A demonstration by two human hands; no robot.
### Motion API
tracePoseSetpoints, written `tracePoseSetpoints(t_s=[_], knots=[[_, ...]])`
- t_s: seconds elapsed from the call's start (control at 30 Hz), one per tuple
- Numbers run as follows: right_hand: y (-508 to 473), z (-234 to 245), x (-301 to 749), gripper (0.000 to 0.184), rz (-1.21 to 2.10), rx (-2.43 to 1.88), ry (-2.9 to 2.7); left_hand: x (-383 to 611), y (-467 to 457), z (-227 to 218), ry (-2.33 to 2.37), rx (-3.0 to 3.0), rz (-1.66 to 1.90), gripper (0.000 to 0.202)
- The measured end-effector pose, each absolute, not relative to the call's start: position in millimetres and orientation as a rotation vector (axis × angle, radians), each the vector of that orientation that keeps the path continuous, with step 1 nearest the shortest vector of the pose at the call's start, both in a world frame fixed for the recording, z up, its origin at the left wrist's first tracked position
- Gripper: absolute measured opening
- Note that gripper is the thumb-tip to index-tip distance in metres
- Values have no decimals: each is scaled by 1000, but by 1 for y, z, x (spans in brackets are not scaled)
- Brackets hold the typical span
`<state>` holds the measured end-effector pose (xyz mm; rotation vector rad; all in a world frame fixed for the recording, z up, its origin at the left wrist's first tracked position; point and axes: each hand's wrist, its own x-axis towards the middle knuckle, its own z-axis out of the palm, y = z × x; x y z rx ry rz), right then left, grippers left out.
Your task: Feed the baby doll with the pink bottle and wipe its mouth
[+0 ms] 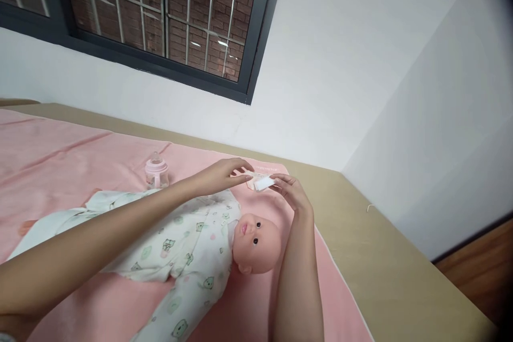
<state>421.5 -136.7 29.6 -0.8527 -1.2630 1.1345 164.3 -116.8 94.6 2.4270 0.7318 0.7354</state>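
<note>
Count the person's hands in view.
2: the right hand holds a small white item beyond the doll's head; the left hand is just left of that item. Neither is hidden.

The left forearm (108,235), passing over the doll (192,240), is showing bare and long, tapering to a slim wrist. The left hand (222,176), beyond the doll, is presenting bare, slender fingers. The right forearm (300,283), beside the doll's head, is also showing bare and is narrowing to the wrist; the right hand (292,192) is presenting slim, bare fingers. Nearside of the doll's legs, a pale patch (5,336), possibly sleeve, is showing.
</note>
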Motion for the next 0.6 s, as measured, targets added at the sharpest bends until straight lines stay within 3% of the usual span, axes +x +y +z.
tracePoseSetpoints(t_s=[0.27,0.6], knots=[[-197,96,390,15,871,-869,-1849,163,-146,94,368,2149,685,39],[-218,115,370,15,848,-960,-2014,147,-145,80,347,1924,555,31]])
